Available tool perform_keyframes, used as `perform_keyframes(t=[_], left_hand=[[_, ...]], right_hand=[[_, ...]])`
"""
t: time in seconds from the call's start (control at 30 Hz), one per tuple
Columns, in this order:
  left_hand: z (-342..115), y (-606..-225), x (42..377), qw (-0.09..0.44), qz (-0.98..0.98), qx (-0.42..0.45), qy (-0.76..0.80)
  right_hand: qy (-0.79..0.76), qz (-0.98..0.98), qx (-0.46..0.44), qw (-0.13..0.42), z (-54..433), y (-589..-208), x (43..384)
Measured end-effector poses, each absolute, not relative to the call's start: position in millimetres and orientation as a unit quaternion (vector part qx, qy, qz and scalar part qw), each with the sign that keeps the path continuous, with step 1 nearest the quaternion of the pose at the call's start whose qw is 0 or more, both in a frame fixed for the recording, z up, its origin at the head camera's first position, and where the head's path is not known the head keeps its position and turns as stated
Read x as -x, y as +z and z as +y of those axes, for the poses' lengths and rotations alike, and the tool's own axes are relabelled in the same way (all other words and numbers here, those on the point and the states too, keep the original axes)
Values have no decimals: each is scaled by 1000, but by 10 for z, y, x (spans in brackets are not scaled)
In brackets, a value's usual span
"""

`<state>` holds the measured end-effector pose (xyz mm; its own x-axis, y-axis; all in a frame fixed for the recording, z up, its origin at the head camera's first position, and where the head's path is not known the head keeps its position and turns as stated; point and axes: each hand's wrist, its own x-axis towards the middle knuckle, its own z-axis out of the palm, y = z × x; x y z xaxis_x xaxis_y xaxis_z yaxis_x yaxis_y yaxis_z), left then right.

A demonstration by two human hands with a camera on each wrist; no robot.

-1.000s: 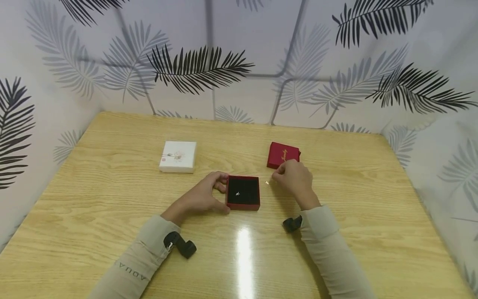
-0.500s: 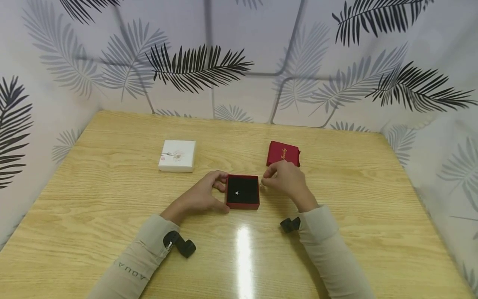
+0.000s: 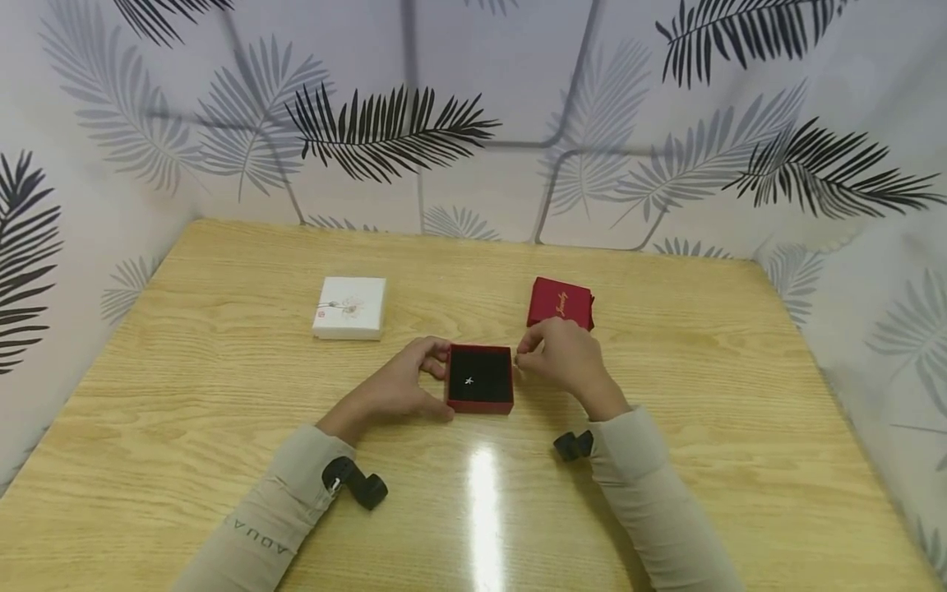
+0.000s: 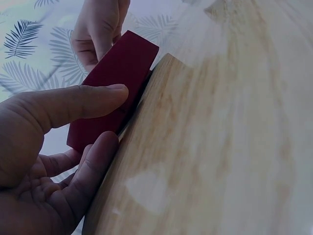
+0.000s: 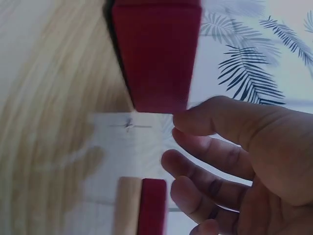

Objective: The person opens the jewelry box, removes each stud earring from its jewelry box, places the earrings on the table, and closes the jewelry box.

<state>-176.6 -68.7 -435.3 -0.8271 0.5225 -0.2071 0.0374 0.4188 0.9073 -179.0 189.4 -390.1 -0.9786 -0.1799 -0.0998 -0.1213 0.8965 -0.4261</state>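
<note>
The thumb and fingers of my left hand grip the left end of a small red jewelry box without its lid. In the left wrist view, the thumb lies along its red side wall. A tiny silver star-shaped earring sits on the black padding. Right by the box's right wall is my right hand, its thumb and index fingertips pinched together around a second small earring, mostly hidden in the head view. In the right wrist view, those fingertips overlap the box's corner.
Behind my right hand lies the red lid with gold lettering. A white box with a flower print stands at the back left. The wooden table ends at a leaf-patterned backdrop.
My right hand has moved left to the jewelry box's right wall, and the small star near its fingertips has moved with it. My left hand keeps its grip on the box.
</note>
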Motion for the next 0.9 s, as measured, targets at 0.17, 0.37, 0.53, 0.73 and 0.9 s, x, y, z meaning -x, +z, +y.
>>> perform_keyframes(t=[0.17,0.37,0.53,0.73,0.9], left_hand=[[-685,-4364,1776,235,810,-170,509],[-686,-4349,1770,238,811,-170,506],[-681,-4335,1765,242,807,-172,511],[-687,-4344,1770,236,807,-177,511],[-689,-4362,1775,232,805,-187,513]], right_hand=[[-229,968,100,27,1820,-3820,1719],[-211,966,148,26,1651,-3761,1599],[-180,967,176,40,1529,-3803,1555],[-155,969,190,36,1421,-3851,1554],[-134,972,187,48,1338,-3863,1555]])
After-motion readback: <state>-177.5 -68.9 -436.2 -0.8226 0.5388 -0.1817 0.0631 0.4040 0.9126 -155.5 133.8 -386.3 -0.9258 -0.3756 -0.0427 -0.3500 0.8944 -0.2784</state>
